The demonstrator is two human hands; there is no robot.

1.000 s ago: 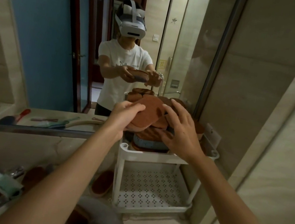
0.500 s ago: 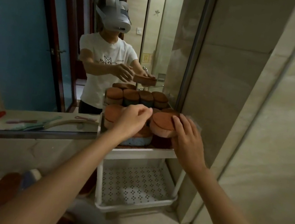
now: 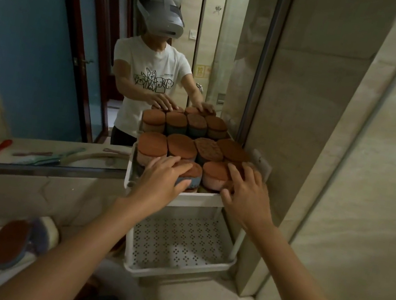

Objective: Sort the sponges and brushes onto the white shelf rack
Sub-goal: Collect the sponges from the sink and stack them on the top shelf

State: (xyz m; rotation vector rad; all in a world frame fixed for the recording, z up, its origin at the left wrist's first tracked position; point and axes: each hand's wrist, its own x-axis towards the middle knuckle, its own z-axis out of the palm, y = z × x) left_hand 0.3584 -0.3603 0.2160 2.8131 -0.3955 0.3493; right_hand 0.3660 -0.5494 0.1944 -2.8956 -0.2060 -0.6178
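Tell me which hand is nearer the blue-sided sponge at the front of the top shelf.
Left. The left hand rests on top of the blue-sided sponge; the right hand rests on the pink-sided sponge just to its right.

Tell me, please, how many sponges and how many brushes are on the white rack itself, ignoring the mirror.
Sponges: 6 in plain view on the top shelf; the right hand may hide more
Brushes: 0
Total: 6
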